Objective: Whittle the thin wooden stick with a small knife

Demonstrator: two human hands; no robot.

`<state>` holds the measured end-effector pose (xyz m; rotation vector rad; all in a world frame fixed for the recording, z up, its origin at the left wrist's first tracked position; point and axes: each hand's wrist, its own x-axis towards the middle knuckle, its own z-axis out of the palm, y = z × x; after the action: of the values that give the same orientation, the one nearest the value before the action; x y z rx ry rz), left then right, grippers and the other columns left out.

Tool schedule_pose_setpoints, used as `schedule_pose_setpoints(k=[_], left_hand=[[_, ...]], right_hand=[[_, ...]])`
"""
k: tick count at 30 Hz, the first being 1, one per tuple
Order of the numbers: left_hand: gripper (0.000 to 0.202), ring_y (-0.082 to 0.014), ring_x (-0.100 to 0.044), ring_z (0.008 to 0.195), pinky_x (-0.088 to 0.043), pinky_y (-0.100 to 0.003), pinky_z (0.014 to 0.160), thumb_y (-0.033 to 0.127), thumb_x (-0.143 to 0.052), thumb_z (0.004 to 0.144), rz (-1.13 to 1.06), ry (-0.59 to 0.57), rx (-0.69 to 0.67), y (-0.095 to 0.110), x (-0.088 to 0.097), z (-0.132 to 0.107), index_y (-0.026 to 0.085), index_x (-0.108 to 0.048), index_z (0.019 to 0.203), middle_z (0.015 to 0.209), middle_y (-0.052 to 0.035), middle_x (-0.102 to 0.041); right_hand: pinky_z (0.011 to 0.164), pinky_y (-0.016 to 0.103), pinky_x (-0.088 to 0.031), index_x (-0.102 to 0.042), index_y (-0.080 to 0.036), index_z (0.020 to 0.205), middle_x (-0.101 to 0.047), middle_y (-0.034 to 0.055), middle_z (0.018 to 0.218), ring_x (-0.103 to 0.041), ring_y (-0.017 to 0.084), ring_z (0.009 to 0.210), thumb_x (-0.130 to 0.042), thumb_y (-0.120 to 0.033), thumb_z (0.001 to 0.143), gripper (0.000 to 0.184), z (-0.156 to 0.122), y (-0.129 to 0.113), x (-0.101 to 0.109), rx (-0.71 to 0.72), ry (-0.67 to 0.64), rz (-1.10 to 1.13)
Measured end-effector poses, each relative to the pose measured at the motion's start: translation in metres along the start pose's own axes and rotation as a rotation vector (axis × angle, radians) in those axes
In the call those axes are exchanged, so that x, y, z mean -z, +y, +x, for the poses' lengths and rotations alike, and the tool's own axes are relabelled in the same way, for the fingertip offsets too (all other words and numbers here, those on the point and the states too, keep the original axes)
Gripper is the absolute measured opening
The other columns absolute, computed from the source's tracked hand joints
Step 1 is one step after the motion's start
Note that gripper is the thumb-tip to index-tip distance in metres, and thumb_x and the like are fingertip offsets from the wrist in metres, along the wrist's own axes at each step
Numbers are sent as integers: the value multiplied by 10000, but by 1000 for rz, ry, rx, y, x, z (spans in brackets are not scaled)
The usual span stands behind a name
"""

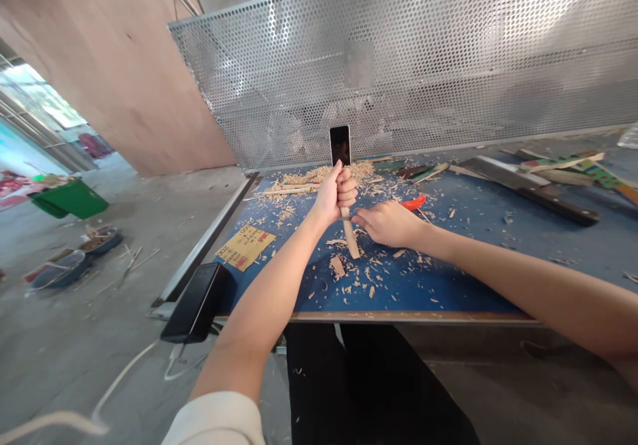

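Pale sleeve (216, 420) foremost, left hand (337, 191) clenches a wooden strip (351, 240) above the worktop (468, 289) and its shavings (337, 266), presumably for steadiness, right hand (386, 224) curled close beside, apparently gripping an orange handle (415, 202)

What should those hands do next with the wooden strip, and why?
Maybe one light shaving stroke along the wooden strip: the left hand grips it firmly, the right hand, close beside it, seems to hold an orange handle, and shavings lie scattered over the table.
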<state>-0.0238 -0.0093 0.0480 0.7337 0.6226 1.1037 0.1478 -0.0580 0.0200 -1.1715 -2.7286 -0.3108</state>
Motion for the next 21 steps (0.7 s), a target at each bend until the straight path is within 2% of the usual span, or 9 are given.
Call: schedule_pose_setpoints(k=[6, 15, 21], left_hand=[[552, -48, -143, 353, -72, -211, 356, 607, -518, 1043, 24, -17, -2, -3, 3, 6, 226, -331, 689, 494, 94, -222], [534, -45, -130, 360, -71, -205, 358, 555, -553, 1042, 28, 23, 5, -3, 1, 3, 227, -335, 682, 501, 98, -202], [532, -45, -109, 346, -69, -201, 350, 539, -459, 1083, 64, 87, -18, -3, 3, 6, 227, -303, 681, 478, 98, -191]], right_hand=[[614, 353, -259, -725, -137, 1010, -750, 130, 789, -601, 197, 610, -321, -335, 1110, 461, 2, 2, -5, 20, 11, 15], [650, 369, -358, -758, -137, 1024, -742, 138, 813, -668, 236, 683, -351, -269, 1106, 436, 3, -3, 0, 30, -77, -23], [658, 364, -362, -777, -140, 1044, -756, 128, 885, -678, 219, 746, -366, -161, 1075, 412, 1, -6, -2, 60, -151, 36]])
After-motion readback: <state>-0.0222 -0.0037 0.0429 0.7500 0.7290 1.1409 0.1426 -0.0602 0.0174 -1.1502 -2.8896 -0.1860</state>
